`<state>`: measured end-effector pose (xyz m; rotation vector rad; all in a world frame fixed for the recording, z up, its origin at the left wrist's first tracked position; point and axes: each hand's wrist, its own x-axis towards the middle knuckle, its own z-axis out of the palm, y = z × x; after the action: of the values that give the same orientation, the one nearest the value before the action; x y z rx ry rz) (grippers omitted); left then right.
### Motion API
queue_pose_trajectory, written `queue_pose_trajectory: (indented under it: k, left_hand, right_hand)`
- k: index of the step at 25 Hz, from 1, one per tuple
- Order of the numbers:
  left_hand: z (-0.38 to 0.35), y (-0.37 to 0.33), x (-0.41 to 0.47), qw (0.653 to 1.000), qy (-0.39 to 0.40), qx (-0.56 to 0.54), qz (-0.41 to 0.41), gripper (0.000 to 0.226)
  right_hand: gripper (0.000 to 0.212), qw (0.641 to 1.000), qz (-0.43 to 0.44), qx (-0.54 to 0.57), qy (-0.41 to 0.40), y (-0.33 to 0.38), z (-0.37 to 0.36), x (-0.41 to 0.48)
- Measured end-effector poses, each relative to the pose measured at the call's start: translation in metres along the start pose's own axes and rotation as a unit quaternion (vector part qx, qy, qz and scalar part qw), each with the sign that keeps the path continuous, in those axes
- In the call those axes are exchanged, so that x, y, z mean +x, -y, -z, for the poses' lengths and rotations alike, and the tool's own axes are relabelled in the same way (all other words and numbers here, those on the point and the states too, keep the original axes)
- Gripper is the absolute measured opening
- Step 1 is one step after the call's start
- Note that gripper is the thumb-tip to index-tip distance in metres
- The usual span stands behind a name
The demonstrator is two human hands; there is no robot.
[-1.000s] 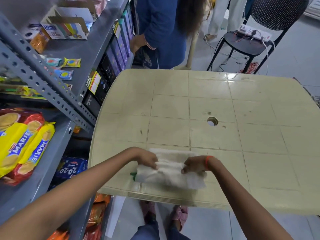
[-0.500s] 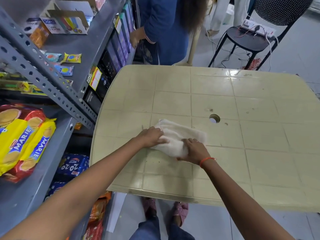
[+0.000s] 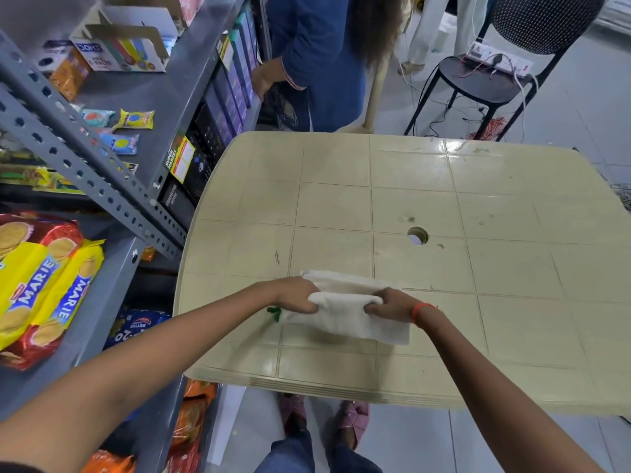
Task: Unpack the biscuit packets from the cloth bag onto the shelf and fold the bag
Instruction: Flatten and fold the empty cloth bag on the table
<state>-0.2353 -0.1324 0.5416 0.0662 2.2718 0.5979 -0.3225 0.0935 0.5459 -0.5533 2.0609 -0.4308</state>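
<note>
Folding is the step in hand, as I judge it: the cloth bag [image 3: 345, 310] lies on the bench [image 3: 444, 206] near its front edge, doubled into a thick white strip. My left hand [image 3: 295, 295] and right hand [image 3: 387, 303] each have their grip clamped on one end of its raised fold, likely to keep the layers square. Marie biscuit packets [image 3: 44, 285] already sit on the shelf [image 3: 102, 322] to the left.

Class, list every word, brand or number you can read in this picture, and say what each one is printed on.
"MARIE": yellow biscuit packets on the shelf.
"SUPER MARKET": yellow label on the dark boxes.
"20-20", seen upside down: blue packet on the lower shelf.
Cardboard box lettering: too blurred.
Small sachets: too small.
</note>
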Motion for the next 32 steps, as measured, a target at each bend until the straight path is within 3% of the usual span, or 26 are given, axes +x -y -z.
queue_pose_trajectory:
  k: [3, 6, 8, 9, 11, 13, 15, 18, 20, 24, 32]
  left_hand:
    - [0.013, 0.009, 0.007, 0.984, -0.010, -0.172, 0.041, 0.044]
    - [0.019, 0.015, 0.018, 0.970, -0.097, -0.195, 0.107, 0.043]
    - [0.017, 0.009, 0.020, 0.960, -0.205, -0.109, 0.154, 0.050]
    - [0.011, 0.006, 0.021, 0.946, -0.281, -0.031, 0.160, 0.050]
    - [-0.012, -0.007, 0.024, 0.896, -0.419, 0.115, 0.093, 0.043]
    - [-0.048, -0.016, 0.026, 0.882, -0.425, 0.201, -0.021, 0.050]
    - [-0.079, -0.009, 0.025, 0.908, -0.349, 0.222, -0.059, 0.070]
    - [-0.087, 0.009, 0.032, 0.943, -0.246, 0.223, -0.013, 0.100]
    - [-0.077, 0.010, 0.038, 0.954, -0.205, 0.216, 0.028, 0.098]
    - [-0.077, 0.005, 0.035, 0.953, -0.209, 0.209, 0.057, 0.083]
    - [-0.110, 0.087, -0.048, 0.951, -0.217, 0.153, 0.159, 0.103]
  right_hand:
    - [0.039, 0.996, -0.043, 0.072, -0.035, -0.010, 0.008, 0.010]
    - [0.038, 0.988, -0.089, 0.033, -0.123, -0.019, 0.006, 0.021]
    - [0.038, 0.957, -0.078, -0.061, -0.273, -0.023, 0.000, 0.021]
    - [0.037, 0.925, -0.046, -0.116, -0.359, -0.023, -0.003, 0.023]
    - [0.040, 0.855, 0.036, -0.202, -0.476, -0.015, -0.011, 0.026]
    - [0.050, 0.857, 0.106, -0.245, -0.441, -0.006, -0.031, 0.026]
    - [0.070, 0.881, 0.154, -0.291, -0.340, -0.009, -0.068, 0.023]
    - [0.094, 0.908, 0.105, -0.331, -0.233, -0.029, -0.098, 0.024]
    - [0.100, 0.923, 0.065, -0.314, -0.213, -0.030, -0.095, 0.029]
    - [0.100, 0.937, 0.052, -0.274, -0.209, -0.018, -0.090, 0.034]
    - [0.066, 0.923, 0.150, -0.318, -0.155, 0.073, -0.135, 0.059]
